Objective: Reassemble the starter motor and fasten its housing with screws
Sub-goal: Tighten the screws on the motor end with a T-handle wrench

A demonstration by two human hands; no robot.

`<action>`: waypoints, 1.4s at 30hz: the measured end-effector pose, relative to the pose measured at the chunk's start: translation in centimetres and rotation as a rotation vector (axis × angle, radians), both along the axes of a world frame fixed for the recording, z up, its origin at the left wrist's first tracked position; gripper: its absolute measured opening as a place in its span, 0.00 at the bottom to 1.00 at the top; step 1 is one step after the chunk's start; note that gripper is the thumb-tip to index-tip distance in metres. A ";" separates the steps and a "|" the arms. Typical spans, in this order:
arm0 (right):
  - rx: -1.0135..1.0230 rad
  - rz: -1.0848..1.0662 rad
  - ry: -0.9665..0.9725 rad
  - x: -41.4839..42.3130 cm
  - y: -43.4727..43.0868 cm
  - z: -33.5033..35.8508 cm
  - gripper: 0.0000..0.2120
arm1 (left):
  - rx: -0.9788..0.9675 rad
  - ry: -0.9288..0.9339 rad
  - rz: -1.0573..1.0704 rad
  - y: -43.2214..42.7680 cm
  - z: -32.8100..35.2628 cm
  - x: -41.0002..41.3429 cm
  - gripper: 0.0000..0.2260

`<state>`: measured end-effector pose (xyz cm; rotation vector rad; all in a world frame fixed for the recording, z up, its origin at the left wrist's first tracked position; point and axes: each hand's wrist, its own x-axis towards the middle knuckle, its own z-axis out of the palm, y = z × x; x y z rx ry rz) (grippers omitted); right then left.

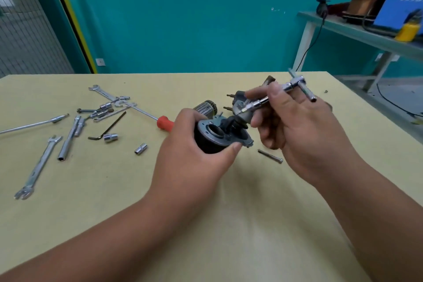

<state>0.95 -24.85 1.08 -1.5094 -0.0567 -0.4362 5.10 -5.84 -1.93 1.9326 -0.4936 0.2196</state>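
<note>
My left hand (pixel 190 153) grips the dark round starter motor housing (pixel 212 137) just above the table, its open flange end facing up. My right hand (pixel 295 126) holds a chrome T-handle socket driver (pixel 286 89), whose tip points down-left onto the grey end part (pixel 240 104) of the motor. The ribbed armature (pixel 204 106) lies on the table behind the housing. One long bolt (pixel 270 156) lies on the table below my right hand.
Loose tools cover the left of the tan table (pixel 206 213): spanners (pixel 36 168), several sockets (pixel 140 149), a hex key (pixel 107 129), and a red-handled screwdriver (pixel 163 122). A shelf (pixel 357 30) with a blue machine stands at the far right.
</note>
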 end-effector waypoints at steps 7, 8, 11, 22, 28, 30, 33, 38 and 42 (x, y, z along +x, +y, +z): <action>-0.067 0.043 0.226 0.4 0.8 -0.2 0.10 | -0.006 0.118 -0.029 -0.5 -1.8 0.8 0.20; -0.093 0.044 0.231 0.4 0.9 -0.4 0.09 | -0.002 0.131 -0.035 -0.4 -2.0 0.8 0.20; -0.135 0.011 0.236 0.3 1.2 -0.6 0.09 | 0.023 0.179 -0.055 0.1 -2.2 0.9 0.19; -0.273 -0.006 0.199 0.6 1.7 -1.6 0.09 | 0.097 0.207 -0.116 1.2 -1.9 1.9 0.20; -0.324 -0.003 0.202 0.6 1.7 -1.6 0.08 | 0.139 0.222 -0.136 1.3 -1.5 1.8 0.22; -0.327 -0.009 0.198 0.6 1.8 -1.6 0.08 | 0.151 0.212 -0.139 1.3 -1.3 1.8 0.22; -0.341 -0.008 0.199 0.5 1.9 -1.5 0.08 | 0.174 0.205 -0.139 1.4 -1.3 1.8 0.22; -0.343 0.010 0.208 0.4 1.8 -1.2 0.08 | 0.194 0.182 -0.149 1.5 -1.2 1.6 0.22; -0.362 0.017 0.209 0.4 1.7 -1.3 0.09 | 0.186 0.206 -0.159 1.5 -1.2 1.6 0.22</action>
